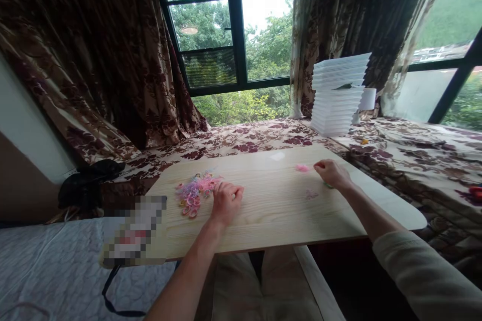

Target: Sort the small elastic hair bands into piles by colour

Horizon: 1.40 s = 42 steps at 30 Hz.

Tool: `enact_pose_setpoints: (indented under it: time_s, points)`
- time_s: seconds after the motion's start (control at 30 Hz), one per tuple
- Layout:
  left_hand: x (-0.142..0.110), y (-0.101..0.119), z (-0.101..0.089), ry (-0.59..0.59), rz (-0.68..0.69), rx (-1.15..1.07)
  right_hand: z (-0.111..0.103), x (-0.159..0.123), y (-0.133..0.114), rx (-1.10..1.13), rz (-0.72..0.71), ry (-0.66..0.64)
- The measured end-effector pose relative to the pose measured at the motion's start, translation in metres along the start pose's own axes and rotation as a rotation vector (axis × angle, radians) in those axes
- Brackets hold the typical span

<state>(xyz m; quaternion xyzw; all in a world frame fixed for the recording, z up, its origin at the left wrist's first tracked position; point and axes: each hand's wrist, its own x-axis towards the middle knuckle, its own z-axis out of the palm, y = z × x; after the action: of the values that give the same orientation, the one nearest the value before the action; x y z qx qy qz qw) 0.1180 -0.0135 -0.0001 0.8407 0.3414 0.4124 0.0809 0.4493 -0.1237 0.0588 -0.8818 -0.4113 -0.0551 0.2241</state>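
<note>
My left hand [226,201] rests at the right edge of a pile of small hair ties [191,201], pink, lilac and pale, some fluffy, some plain rings. Its fingers are curled down; what they hold, if anything, is hidden. Over the right part of the table, my right hand [333,174] is closed, fingertips pressed together, and any thing in them is too small to name. Just left of it lies a fluffy pink hair tie [302,168]. Nearer to me is a small pale pink clump [311,194]. A bit of green [328,185] shows beneath the right hand.
The light wooden table [263,215] has rounded corners. A blurred-out flat object [137,230] lies at its left end, with a black strap [109,293] hanging below. Beyond stand a tall white stack [335,98] and a white lamp [367,99] on flowered cloth.
</note>
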Motion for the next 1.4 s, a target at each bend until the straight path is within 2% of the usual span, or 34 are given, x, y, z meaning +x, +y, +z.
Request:
enact_pose_setpoints:
  time_s: [0.2,0.37,0.5,0.57,0.67,0.77,0.87,1.0,1.23,1.4]
  points:
    - [-0.001,-0.004,0.003,0.008,0.012,0.003,0.014,0.013,-0.016,0.001,-0.010,-0.011]
    - [0.000,-0.004,0.003,0.002,0.004,-0.013,-0.001,0.013,-0.015,0.031,-0.031,0.020]
    - [0.000,0.000,0.001,0.004,-0.007,-0.025,-0.004,-0.007,-0.025,0.121,-0.110,0.058]
    - [0.000,0.002,-0.002,-0.001,-0.018,-0.033,0.009,-0.025,-0.043,0.290,-0.230,0.049]
    - [0.000,0.004,-0.004,-0.019,-0.028,-0.031,0.041,-0.057,-0.080,0.629,-0.418,-0.022]
    - [-0.001,0.004,-0.007,-0.043,-0.025,-0.027,0.066,-0.084,-0.113,0.796,-0.486,-0.093]
    - [-0.001,0.004,-0.008,-0.077,0.004,-0.011,0.076,-0.097,-0.130,0.858,-0.530,-0.086]
    - [-0.002,0.008,-0.009,-0.152,0.073,0.015,0.074,-0.102,-0.131,0.868,-0.560,-0.054]
    - [-0.001,0.013,-0.009,-0.202,0.148,0.011,0.070,-0.107,-0.131,0.771,-0.612,-0.095]
    - [-0.001,0.012,-0.010,-0.172,0.102,-0.080,0.070,-0.103,-0.128,0.688,-0.525,-0.119]
